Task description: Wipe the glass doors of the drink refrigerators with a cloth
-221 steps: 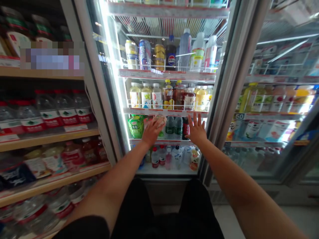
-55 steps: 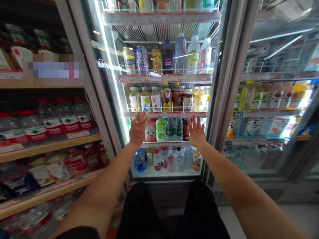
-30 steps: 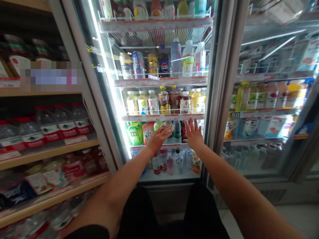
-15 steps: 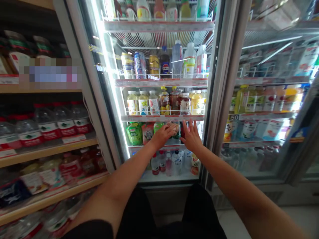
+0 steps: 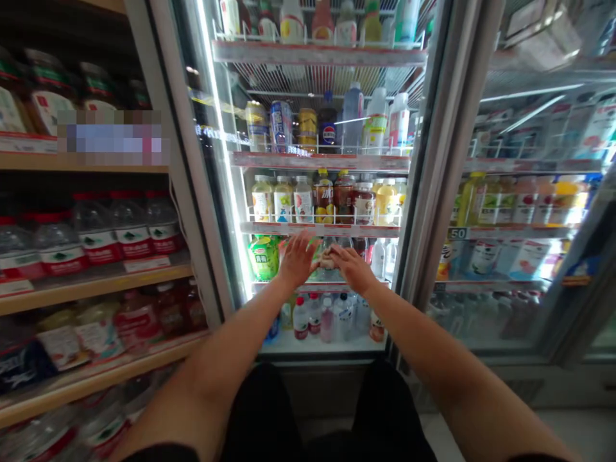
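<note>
Crumpled cloth [image 5: 327,259]: between hands, before glass cooler door [image 5: 317,160]. Right hand [image 5: 355,268]: fingers bent over cloth, gripping. Left hand [image 5: 296,260]: fingers spread, thumb near cloth. Cloth likely light, soft, unbreakable; grip at bunched middle.

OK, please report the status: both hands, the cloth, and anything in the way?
Left hand open, spread. Right hand on crumpled cloth, near left hand. Glass door between hands and drinks.
</note>
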A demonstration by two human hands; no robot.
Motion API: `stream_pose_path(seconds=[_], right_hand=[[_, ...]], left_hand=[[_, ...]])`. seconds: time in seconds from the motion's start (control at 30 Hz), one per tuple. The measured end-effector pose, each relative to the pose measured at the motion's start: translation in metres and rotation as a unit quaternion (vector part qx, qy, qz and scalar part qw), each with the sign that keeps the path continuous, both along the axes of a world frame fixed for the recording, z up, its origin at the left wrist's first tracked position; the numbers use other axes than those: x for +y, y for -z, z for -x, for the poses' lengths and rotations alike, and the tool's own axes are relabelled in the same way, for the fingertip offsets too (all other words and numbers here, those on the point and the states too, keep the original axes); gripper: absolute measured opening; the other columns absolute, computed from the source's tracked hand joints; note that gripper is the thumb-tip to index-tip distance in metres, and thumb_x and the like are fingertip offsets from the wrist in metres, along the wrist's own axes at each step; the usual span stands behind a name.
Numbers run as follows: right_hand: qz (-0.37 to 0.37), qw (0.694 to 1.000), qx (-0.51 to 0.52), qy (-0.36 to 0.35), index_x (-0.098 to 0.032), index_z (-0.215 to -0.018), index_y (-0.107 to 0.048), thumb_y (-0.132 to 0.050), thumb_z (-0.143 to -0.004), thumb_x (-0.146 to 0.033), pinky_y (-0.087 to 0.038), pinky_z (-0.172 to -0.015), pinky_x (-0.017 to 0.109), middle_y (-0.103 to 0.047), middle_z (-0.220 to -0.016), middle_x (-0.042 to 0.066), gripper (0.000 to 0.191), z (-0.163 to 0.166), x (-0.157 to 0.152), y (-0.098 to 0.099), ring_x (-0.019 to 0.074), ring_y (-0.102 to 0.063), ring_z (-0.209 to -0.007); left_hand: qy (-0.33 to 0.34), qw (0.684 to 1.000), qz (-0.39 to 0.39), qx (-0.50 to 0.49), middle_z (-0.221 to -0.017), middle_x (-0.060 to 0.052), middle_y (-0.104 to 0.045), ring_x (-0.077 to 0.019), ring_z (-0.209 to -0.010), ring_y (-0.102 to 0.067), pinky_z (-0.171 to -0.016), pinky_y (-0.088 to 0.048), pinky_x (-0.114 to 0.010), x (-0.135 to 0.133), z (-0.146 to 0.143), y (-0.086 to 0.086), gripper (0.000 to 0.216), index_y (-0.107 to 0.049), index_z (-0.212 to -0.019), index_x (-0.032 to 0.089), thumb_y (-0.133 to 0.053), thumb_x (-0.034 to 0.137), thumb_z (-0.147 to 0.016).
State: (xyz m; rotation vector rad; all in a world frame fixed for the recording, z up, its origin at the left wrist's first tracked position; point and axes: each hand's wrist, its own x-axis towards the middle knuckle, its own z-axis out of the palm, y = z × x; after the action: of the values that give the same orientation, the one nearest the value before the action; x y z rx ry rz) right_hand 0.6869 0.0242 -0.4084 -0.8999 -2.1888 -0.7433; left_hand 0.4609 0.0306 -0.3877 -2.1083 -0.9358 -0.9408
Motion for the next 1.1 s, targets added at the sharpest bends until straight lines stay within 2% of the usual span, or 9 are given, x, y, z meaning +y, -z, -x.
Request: stream_pose_path(seconds=[0.13, 0.27, 0.33, 0.5, 0.63, 0.73, 0.87, 0.93, 1.1], right_hand=[[-0.013, 1.000, -0.014, 0.025, -0.018, -0.130, -0.066, -0.052, -0.095, -0.012, -0.054, -0.097, 0.042, -0.069, -0.126, 0.012, 0.039, -0.017, -0.002, -0.015, 0.0254, -0.062, -0.104], [-0.076, 0.988, 0.095, 0.098, -0.017, -0.145, -0.053, -0.047, -0.099, -0.020, -0.050, -0.098, 0.044, -0.068, -0.118, 0.015, 0.046, -0.040, -0.007, -0.038, 0.0279, -0.059, -0.108], [-0.081, 0.986, 0.072, 0.126, -0.019, -0.151, -0.047, -0.044, -0.100, -0.018, -0.051, -0.096, 0.043, -0.066, -0.118, 0.015, 0.051, -0.047, -0.011, -0.038, 0.0275, -0.059, -0.106], [-0.036, 0.988, -0.072, 0.129, -0.025, -0.147, -0.053, -0.046, -0.096, -0.013, -0.051, -0.092, 0.039, -0.066, -0.112, 0.011, 0.053, -0.052, -0.018, -0.026, 0.0251, -0.059, -0.099], [-0.079, 0.986, 0.008, 0.145, -0.022, -0.146, -0.055, -0.045, -0.100, -0.021, -0.049, -0.098, 0.045, -0.065, -0.121, 0.014, 0.048, -0.055, -0.014, -0.040, 0.0292, -0.056, -0.108], [-0.099, 0.981, 0.075, 0.150, -0.020, -0.144, -0.057, -0.043, -0.099, -0.017, -0.049, -0.103, 0.047, -0.063, -0.125, 0.015, 0.047, -0.054, -0.012, -0.043, 0.0302, -0.053, -0.114], [-0.043, 0.993, 0.004, 0.107, -0.022, -0.141, -0.060, -0.046, -0.095, -0.009, -0.052, -0.103, 0.041, -0.059, -0.136, 0.012, 0.050, -0.050, -0.015, -0.033, 0.0278, -0.051, -0.122], [-0.030, 0.995, -0.014, 0.096, -0.024, -0.141, -0.060, -0.046, -0.095, -0.009, -0.053, -0.103, 0.041, -0.058, -0.139, 0.010, 0.050, -0.050, -0.015, -0.036, 0.0272, -0.052, -0.123], [-0.090, 0.986, 0.068, 0.124, -0.022, -0.141, -0.060, -0.046, -0.097, -0.011, -0.051, -0.107, 0.047, -0.056, -0.144, 0.011, 0.047, -0.057, -0.010, -0.053, 0.0282, -0.054, -0.123]], left_hand=[[-0.141, 0.988, 0.056, 0.032, -0.168, -0.013, -0.018, -0.0420, -0.156, 0.002, -0.117, -0.006, -0.077, -0.012, 0.020, -0.011, 0.104, -0.022, -0.160, 0.029, -0.083, 0.031, -0.075], [-0.188, 0.975, 0.105, 0.052, -0.170, -0.008, -0.002, -0.0415, -0.153, 0.016, -0.114, -0.001, -0.081, -0.017, 0.016, -0.013, 0.112, -0.009, -0.161, 0.030, -0.081, 0.030, -0.075], [-0.194, 0.973, 0.116, 0.046, -0.169, -0.007, 0.002, -0.0410, -0.152, 0.019, -0.115, -0.002, -0.081, -0.018, 0.012, -0.011, 0.113, -0.007, -0.161, 0.030, -0.081, 0.028, -0.075], [-0.159, 0.983, 0.093, 0.021, -0.169, -0.007, -0.007, -0.0404, -0.153, 0.013, -0.115, -0.005, -0.081, -0.014, 0.014, -0.003, 0.109, -0.014, -0.161, 0.033, -0.080, 0.023, -0.075], [-0.124, 0.990, 0.066, 0.005, -0.168, -0.010, -0.018, -0.0411, -0.155, 0.003, -0.115, -0.008, -0.081, -0.009, 0.019, 0.003, 0.103, -0.022, -0.159, 0.034, -0.080, 0.021, -0.076], [-0.118, 0.991, 0.057, 0.000, -0.168, -0.009, -0.018, -0.0418, -0.155, 0.001, -0.115, -0.008, -0.081, -0.008, 0.019, 0.005, 0.100, -0.022, -0.160, 0.033, -0.078, 0.020, -0.078], [-0.119, 0.991, 0.061, 0.000, -0.168, -0.009, -0.018, -0.0401, -0.155, 0.001, -0.117, -0.007, -0.079, -0.009, 0.022, 0.007, 0.100, -0.018, -0.160, 0.033, -0.078, 0.024, -0.080], [-0.115, 0.991, 0.061, 0.008, -0.168, -0.009, -0.018, -0.0388, -0.155, 0.001, -0.119, -0.006, -0.077, -0.009, 0.025, 0.009, 0.096, -0.018, -0.160, 0.033, -0.075, 0.028, -0.083], [-0.106, 0.993, 0.051, -0.013, -0.167, -0.007, -0.021, -0.0356, -0.156, 0.000, -0.121, -0.002, -0.073, -0.002, 0.027, 0.018, 0.077, -0.022, -0.160, 0.031, -0.059, 0.045, -0.094]])
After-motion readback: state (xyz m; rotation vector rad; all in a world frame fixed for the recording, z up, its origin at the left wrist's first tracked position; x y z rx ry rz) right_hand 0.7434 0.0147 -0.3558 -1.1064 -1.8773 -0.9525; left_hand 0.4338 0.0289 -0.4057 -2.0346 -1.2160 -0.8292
